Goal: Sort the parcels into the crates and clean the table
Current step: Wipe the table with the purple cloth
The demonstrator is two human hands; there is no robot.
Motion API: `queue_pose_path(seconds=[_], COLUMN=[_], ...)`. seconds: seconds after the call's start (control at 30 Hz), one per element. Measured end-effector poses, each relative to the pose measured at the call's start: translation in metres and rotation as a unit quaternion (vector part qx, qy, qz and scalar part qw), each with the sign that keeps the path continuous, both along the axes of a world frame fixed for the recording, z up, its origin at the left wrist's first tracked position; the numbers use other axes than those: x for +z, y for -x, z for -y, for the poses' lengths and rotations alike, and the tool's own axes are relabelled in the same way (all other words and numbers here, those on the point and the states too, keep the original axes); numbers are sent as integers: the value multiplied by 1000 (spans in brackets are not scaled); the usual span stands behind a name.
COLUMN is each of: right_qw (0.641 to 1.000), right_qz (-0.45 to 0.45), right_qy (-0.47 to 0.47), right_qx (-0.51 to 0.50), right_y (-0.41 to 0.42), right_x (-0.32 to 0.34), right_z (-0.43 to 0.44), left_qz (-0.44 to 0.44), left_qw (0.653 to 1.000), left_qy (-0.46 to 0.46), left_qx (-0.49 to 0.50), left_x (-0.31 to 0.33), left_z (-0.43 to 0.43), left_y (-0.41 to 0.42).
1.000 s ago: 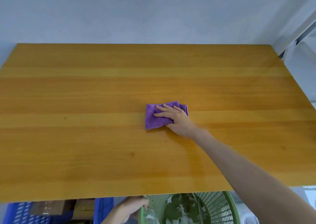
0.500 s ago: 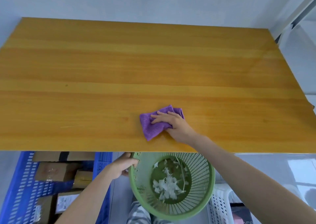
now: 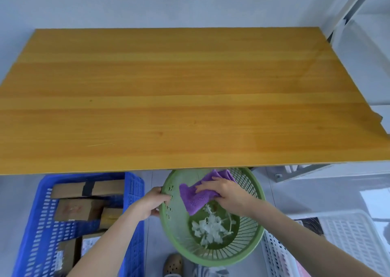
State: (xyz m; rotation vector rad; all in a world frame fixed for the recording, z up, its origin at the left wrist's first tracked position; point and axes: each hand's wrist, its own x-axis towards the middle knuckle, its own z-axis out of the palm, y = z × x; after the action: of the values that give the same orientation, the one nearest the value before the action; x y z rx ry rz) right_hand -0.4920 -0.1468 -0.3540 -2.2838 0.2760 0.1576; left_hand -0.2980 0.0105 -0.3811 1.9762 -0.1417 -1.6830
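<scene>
From the head view, your right hand holds the purple cloth over the mouth of the green basket, with the fingers laid across the top of the fabric and the thumb hidden beneath it; your left hand grips the basket's rim on its left side, fingers hooked over the edge, and the basket is tilted toward you just below the table's near edge; white scraps lie in the bottom of it; the table shows only bare wood grain, with a faint pale scratch near its front left; to your left the blue crate holds several brown parcels, packed close against each other; to your right a white crate stands on the floor, and what it contains is too cut off to tell; as I judge it, the sorting looks finished, since no parcel shows on the tabletop, and the cleaning is near its end; what seems left is for you to shake or drop the last bits off the cloth into the basket, set the basket down, and put the cloth away.
</scene>
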Motion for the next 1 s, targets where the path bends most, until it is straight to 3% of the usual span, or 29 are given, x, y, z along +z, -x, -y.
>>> queue_pose_path(seconds=[0.1,0.2,0.27,0.4,0.5,0.6,0.67,0.73,0.77,0.83,0.9,0.93,1.0], right_qw=[994,993,985,980,962,966,972,967,929,777,627,579,539], right_qz=[13,-48,-3,-60,-97,-121,-174,-102,-41,31,78,79,24], right_qy=[102,97,172,179,253,226,157,65,7,-102,-182,-211,-263], right_qx=[-31,-48,-32,-67,-36,-25,-33,-226,-368,-621,-754,-784,-800], right_y=[17,30,39,46,52,59,66,74,76,90,111,121,146], right_x=[-15,-18,-27,-28,-35,-40,-40,-37,-32,-25,-23,-23,-26], right_z=[-19,-33,-45,-62,-78,-86,-90,-94,-95,-91,-85,-79,-77], left_qz=[2,15,22,24,20,14,10,9,8,9,16,22,30], left_qw=[1000,1000,1000,1000,1000,1000,999,999,999,999,998,998,998], left_qy=[14,15,10,2,-4,-6,-11,-10,-7,-7,-13,-13,-13], left_qx=[1,-6,-2,8,-1,-17,-31,-43,-41,-52,-61,-57,-50], left_x=[1,0,-1,-8,-14,-19,-22,-28,-30,-34,-39,-41,-45], left_z=[-9,-18,-23,-34,-41,-45,-45,-43,-42,-38,-33,-30,-23], left_y=[-5,-7,-6,-1,2,3,5,10,13,21,29,31,43])
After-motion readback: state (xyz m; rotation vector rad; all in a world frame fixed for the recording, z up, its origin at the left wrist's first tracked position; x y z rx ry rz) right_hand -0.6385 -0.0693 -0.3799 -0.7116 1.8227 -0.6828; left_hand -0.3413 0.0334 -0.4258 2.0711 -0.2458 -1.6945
